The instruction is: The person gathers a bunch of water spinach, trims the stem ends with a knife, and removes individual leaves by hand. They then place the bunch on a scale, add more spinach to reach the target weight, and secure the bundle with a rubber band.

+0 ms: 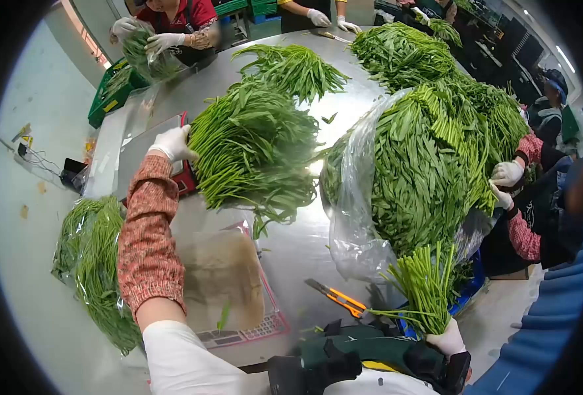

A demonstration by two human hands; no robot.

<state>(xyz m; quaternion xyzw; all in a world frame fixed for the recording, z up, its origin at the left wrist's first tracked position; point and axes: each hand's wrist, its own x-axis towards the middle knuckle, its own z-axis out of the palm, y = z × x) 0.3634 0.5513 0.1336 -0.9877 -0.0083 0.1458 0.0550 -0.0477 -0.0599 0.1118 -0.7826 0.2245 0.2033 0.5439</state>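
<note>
My left hand (177,144), in a white glove, is closed at the stem ends of a large heap of leafy green stalks (255,135) that look like water spinach. Part of that heap is blurred. Low on the right, my gloved right hand (447,338) grips a bunch of water spinach (426,284) by its lower end, cut stems pointing up. Between my arms an orange utility knife (345,301) lies on the metal table (305,257). Beneath my left hand is a red-edged scale (185,176), partly hidden by my hand and the greens.
A big pile of greens (410,171) in clear plastic (354,217) fills the right side. Bagged greens (94,263) lie at left, near a pink-edged scale (272,316). A co-worker's gloved hand (506,174) touches the pile; another person (173,29) handles a bag behind.
</note>
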